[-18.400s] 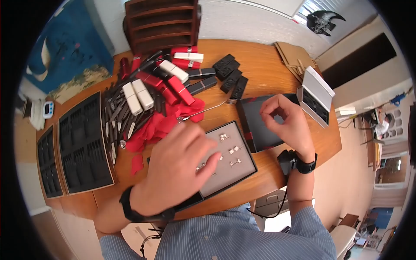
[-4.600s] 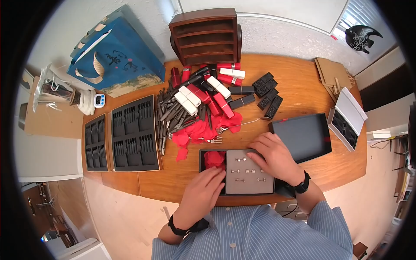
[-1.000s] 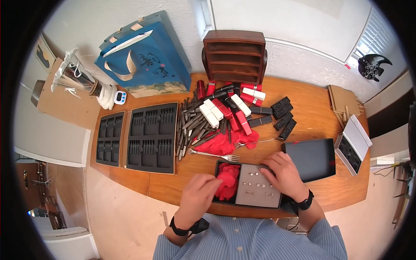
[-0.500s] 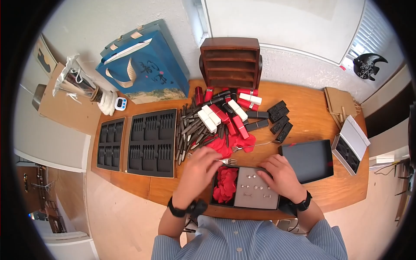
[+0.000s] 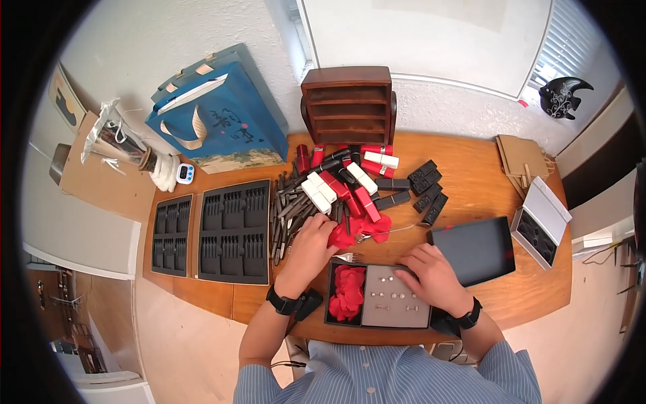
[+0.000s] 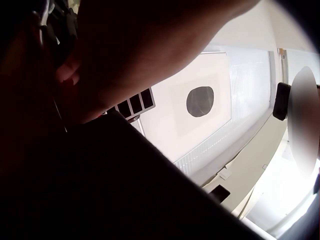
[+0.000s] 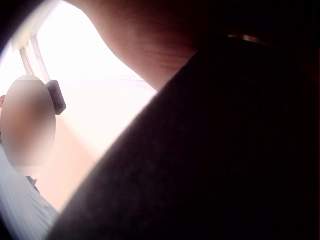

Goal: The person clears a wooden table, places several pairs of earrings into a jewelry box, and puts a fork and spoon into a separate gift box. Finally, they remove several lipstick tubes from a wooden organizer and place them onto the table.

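In the head view, my left hand (image 5: 308, 254) reaches over the red petals (image 5: 344, 234) beside the loose pile, its fingers and thumb apart at their left edge. Below lies a fork (image 5: 348, 257). A black box (image 5: 397, 326) stands at the table's front edge; more red petals (image 5: 347, 293) fill its left part, and a grey insert (image 5: 388, 301) with several small earrings covers the right. My right hand (image 5: 433, 278) rests with relaxed fingers at the box's upper right corner. The left wrist view shows the left hand (image 6: 74, 82) darkly; what its fingers touch is unclear there.
Behind the petals lie dark utensils (image 5: 286, 210) and red, white and black cases. Black trays (image 5: 234, 232) are at left, a larger black lid or tray (image 5: 474, 250) and an open white case (image 5: 538, 217) at right. A wooden rack (image 5: 348, 108) and blue bag (image 5: 229, 128) stand behind.
My left hand has moved from the box's petals up past the fork to the loose petals. The right hand stays at the box. Since the earliest frame, red petals have come into the box's left part.
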{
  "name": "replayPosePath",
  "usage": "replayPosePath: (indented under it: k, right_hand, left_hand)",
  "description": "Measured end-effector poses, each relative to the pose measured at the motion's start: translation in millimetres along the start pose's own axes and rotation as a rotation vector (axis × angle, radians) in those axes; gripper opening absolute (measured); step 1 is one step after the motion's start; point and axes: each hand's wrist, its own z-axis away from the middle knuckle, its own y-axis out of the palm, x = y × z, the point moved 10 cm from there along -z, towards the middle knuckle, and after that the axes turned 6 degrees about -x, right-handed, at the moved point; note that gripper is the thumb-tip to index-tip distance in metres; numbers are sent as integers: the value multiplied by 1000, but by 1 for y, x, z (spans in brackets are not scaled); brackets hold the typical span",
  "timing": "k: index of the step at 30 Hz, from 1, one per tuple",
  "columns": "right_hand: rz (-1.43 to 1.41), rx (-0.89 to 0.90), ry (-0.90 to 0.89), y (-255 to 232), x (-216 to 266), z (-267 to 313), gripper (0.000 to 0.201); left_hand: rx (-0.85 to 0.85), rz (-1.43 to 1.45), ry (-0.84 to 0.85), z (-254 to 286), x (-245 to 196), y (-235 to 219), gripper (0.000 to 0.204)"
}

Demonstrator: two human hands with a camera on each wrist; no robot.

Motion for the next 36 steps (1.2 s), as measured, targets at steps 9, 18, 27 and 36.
replayPosePath:
  k: [9, 18, 27, 36]
  right_hand:
    - [2, -5, -7, 0, 0, 1, 21]
    - [-10, 7, -5, 2, -1, 1, 19]
    - [-1, 20, 14, 3, -3, 1, 19]
    - [-15, 39, 39, 5, -6, 2, 19]
  left_hand:
    - [-97, 64, -8, -7, 11, -6, 26]
    - [-219, 114, -136, 14, 6, -62, 28]
    - [-153, 128, -75, 54, -63, -78, 37]
    - [-102, 79, -128, 77, -76, -39, 49]
